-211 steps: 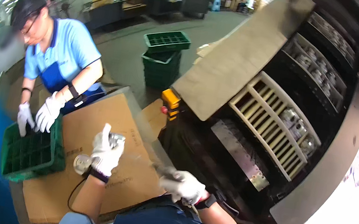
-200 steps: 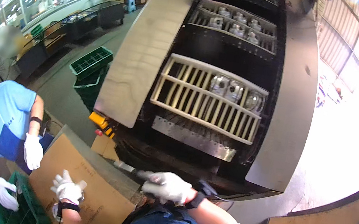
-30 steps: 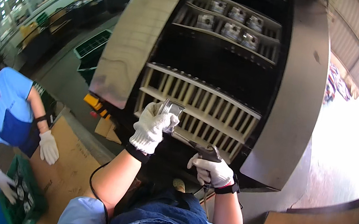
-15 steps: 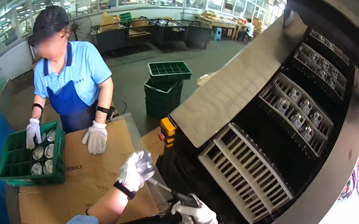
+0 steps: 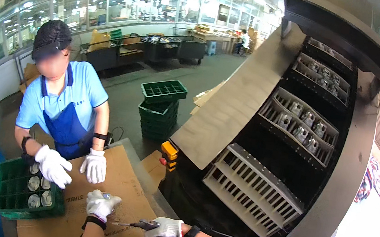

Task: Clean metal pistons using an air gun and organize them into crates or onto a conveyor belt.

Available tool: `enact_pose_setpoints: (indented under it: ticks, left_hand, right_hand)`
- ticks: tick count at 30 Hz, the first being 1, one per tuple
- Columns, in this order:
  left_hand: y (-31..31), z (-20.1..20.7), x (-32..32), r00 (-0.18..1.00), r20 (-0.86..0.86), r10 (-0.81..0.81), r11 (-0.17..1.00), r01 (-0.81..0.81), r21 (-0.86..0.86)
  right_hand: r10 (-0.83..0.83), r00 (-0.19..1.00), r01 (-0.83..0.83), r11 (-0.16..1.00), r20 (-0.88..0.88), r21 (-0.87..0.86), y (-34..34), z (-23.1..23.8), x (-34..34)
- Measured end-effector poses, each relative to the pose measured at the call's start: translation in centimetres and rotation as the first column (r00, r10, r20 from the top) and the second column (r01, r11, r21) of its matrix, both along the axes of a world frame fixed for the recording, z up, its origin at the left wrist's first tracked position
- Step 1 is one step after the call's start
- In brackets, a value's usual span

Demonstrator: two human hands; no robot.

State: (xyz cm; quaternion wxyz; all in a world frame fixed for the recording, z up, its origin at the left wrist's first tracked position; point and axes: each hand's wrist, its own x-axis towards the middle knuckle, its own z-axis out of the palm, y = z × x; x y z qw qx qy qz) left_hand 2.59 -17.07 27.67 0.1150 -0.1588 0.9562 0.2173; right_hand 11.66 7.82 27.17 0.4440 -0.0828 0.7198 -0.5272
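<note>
My gloved left hand (image 5: 99, 206) is closed on a shiny metal piston (image 5: 107, 196), mostly hidden by the fingers, just over the cardboard sheet (image 5: 132, 194). To its right, my gloved right hand (image 5: 165, 228) grips an air blow gun (image 5: 146, 224). The gun's thin nozzle points left toward my left hand. A green divided crate (image 5: 23, 214) stands at the left with several pistons (image 5: 34, 201) in its right-hand cells. Across the table, a co-worker's gloved hand (image 5: 53, 166) hovers by the crate, while their other hand (image 5: 94, 167) rests on the cardboard.
On my right, a large machine carries slatted metal racks (image 5: 253, 192); racks farther back hold more pistons (image 5: 300, 133). A yellow switch box with a red button (image 5: 168, 155) sits at its near corner. Green crates (image 5: 158, 113) are stacked on the floor beyond the table.
Both my hands have moved left and down, bringing the piston over the cardboard and the gun after it. The co-worker's hand has lifted out of the crate. My view has shifted.
</note>
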Motion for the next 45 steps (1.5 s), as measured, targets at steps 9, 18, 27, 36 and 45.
enact_pose_setpoints:
  ticks: [9,18,27,36,45]
  left_hand:
    - [6.9,0.3,-2.4,0.737,-0.610,-0.291,0.940,0.337,-0.041]
    - [16.8,7.3,-5.7,0.748,-0.518,-0.414,0.717,0.619,0.320]
    - [38.5,17.2,-4.4,-0.094,-0.804,-0.588,0.238,0.929,-0.283]
    - [61.1,19.0,-6.5,0.193,-0.496,-0.847,0.332,0.920,-0.209]
    - [68.0,15.8,-7.0,0.395,-0.461,-0.795,0.374,0.917,0.141]
  right_hand:
    - [-0.279,0.926,0.299,0.953,-0.254,0.042,7.6,4.1,5.1]
    - [-0.632,-0.165,0.974,-0.226,-0.757,-0.023,37.5,25.7,14.5]
    - [-0.569,-0.040,0.932,-0.317,-0.821,0.174,43.5,26.1,18.5]
    - [-0.766,-0.218,0.959,-0.283,-0.604,0.014,45.5,20.4,24.1]
    - [-0.850,-0.245,0.969,-0.207,-0.467,-0.132,46.9,20.4,24.3]
